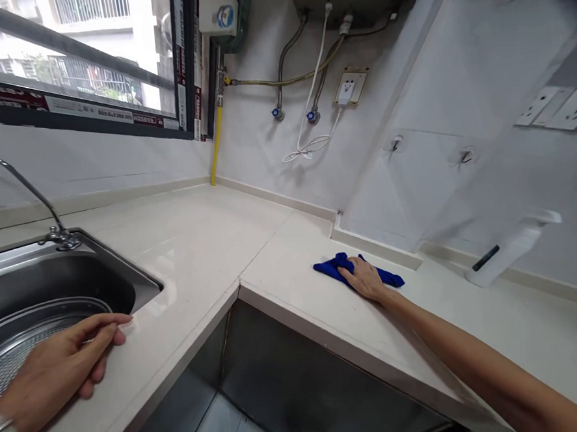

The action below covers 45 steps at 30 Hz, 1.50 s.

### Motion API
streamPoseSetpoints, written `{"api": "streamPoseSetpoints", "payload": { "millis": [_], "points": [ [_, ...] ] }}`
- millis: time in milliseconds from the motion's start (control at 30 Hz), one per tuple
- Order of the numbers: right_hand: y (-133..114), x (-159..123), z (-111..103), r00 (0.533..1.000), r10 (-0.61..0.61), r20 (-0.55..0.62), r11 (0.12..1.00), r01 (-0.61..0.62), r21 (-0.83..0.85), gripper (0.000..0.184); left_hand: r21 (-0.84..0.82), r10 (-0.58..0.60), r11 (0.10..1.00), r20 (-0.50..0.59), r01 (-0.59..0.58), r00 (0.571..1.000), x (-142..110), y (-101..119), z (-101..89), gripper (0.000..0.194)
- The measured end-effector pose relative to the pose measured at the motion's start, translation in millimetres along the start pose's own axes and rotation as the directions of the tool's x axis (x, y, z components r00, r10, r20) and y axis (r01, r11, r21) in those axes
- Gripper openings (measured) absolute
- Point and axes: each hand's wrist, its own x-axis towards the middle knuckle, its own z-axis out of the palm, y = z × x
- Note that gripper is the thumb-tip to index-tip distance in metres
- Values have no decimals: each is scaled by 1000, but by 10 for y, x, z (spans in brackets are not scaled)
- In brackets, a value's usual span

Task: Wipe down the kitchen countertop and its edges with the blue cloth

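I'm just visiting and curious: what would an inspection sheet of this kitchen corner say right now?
Surface: pale L-shaped countertop, glossy, with a seam at the corner.
Job's things: blue cloth lying bunched on the countertop near the wall.
Clutter: white spray bottle by the wall on the right.
Hands: right hand pressed flat on the blue cloth; left hand resting on the edge of the steel sink, holding nothing.
Cables: white cord hanging looped from a wall socket; flexible hoses above.
Surroundings: tap, window, yellow pipe, open space under the counter.
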Motion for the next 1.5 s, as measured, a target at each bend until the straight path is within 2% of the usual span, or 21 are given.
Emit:
{"api": "streamPoseSetpoints", "payload": {
  "millis": [67,133,267,367,500,633,700,767,833,900,1000,1067,1133,1300,1400,1500],
  "points": [
    [-153,-249,-16,996,-86,5,996,86,11,56,-19,-33,999,38,33,999,-90,126,-5,44],
    [-357,-486,-18,978,-206,9,978,206,32,54,-46,-4,999,21,5,1000,-142,191,1,40],
    [-910,-787,27,865,-500,-45,857,502,115,50,-103,80,991,-9,-81,997,-152,188,30,37],
    [-1432,-763,98,799,-591,-108,787,601,141,50,-125,98,987,-21,-100,995,-154,190,46,35],
    [-2138,-433,204,788,-608,-100,762,614,205,49,-165,75,983,-25,-78,997,-203,256,53,33],
    [-2674,36,287,792,-607,-60,756,599,263,40,-192,58,980,-8,-58,998,-227,290,62,30],
    [-2896,248,315,816,-576,-45,779,566,269,38,-199,44,979,-2,-43,999,-227,287,67,30],
    [-3140,402,339,858,-512,-37,824,503,261,39,-214,30,977,6,-28,1000,-229,287,71,29],
    [-3425,460,368,894,-447,-34,861,441,255,42,-225,20,974,16,-16,1000,-238,298,74,30],
    [-3734,401,398,897,-441,-35,861,434,265,44,-225,14,974,20,-9,1000,-249,319,76,31],
    [-4119,120,404,831,-555,-39,784,538,310,43,-225,20,974,12,-17,1000,-254,334,75,31],
    [-4250,-132,361,776,-629,-41,724,605,331,43,-227,37,973,-5,-38,999,-242,315,68,33],
    [-4264,-390,288,737,-674,-42,684,645,341,43,-256,59,964,-37,-67,998,-213,270,54,36],
    [-4011,-928,111,661,-747,-65,581,698,419,44,-492,79,861,-120,-129,990,-116,107,15,41],
    [-3834,-1089,66,630,-770,-101,517,709,480,40,-638,17,757,-200,-143,980,-126,50,-28,36],
    [-3687,-1093,68,583,-799,-146,430,724,540,41,-674,-67,726,-265,-135,962,-255,58,-148,35]
  ]
}}
